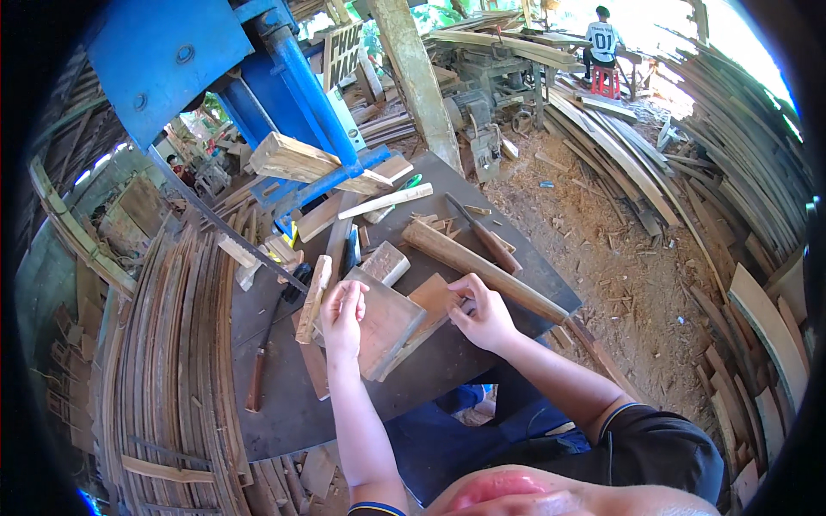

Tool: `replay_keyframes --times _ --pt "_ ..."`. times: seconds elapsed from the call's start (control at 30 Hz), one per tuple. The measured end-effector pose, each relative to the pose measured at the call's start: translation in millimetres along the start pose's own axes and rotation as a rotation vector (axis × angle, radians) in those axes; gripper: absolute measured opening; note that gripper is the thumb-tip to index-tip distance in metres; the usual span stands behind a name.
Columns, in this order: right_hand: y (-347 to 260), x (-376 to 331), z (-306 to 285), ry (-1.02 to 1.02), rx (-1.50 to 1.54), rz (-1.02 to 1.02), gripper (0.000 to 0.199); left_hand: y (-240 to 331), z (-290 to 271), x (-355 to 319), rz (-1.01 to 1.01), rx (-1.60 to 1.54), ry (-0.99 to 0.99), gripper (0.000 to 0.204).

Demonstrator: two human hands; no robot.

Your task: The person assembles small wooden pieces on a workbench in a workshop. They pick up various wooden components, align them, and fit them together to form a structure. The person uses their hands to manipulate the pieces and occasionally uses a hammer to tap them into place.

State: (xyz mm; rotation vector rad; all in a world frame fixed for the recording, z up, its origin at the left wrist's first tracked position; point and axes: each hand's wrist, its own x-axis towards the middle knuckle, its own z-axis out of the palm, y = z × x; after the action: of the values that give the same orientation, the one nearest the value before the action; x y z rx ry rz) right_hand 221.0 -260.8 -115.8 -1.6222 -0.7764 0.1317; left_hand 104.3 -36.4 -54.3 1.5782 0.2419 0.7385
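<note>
My left hand [342, 314] rests on the left edge of a flat square wooden block [385, 325] lying on the dark metal table [284, 404]. A thin upright piece of wood [313, 299] stands just left of that hand. My right hand [483, 311] touches the right end of a reddish-brown board [433, 298] that lies partly under the block. Its fingers are curled on the board's edge. A long round wooden bar [482, 268] lies just beyond the right hand.
A blue band saw frame [284, 77] rises at the table's far left. A chisel-like tool [482, 232], a small block [386, 261] and offcuts lie on the table. Curved slats [172, 361] are stacked left, planks [757, 215] right. A person [604, 39] sits far off on a red stool.
</note>
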Motion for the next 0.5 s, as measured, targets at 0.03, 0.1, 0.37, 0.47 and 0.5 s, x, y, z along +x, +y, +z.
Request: replay_keyframes --times 0.03,0.1,0.37,0.47,0.5 --pt "1.0 -0.8 -0.7 0.000 -0.005 -0.002 0.034 -1.3 -0.8 0.1 0.006 -0.005 0.001 0.023" --pt "3.9 2.3 1.0 0.017 -0.018 -0.047 0.035 -2.2 -2.6 0.5 0.017 -0.016 0.004 0.023" --pt "-0.6 -1.4 0.6 0.008 -0.031 -0.042 0.038 -2.0 -0.6 0.9 -0.019 -0.028 0.008 0.023" --pt "-16.8 -1.1 -3.9 -0.095 -0.030 0.099 0.036 -3.2 -6.5 -1.1 -0.013 -0.072 0.025 0.024" --pt "-12.9 -0.7 -3.2 -0.061 -0.004 0.047 0.035 -4.9 -6.1 -0.9 -0.012 -0.044 0.022 0.023"
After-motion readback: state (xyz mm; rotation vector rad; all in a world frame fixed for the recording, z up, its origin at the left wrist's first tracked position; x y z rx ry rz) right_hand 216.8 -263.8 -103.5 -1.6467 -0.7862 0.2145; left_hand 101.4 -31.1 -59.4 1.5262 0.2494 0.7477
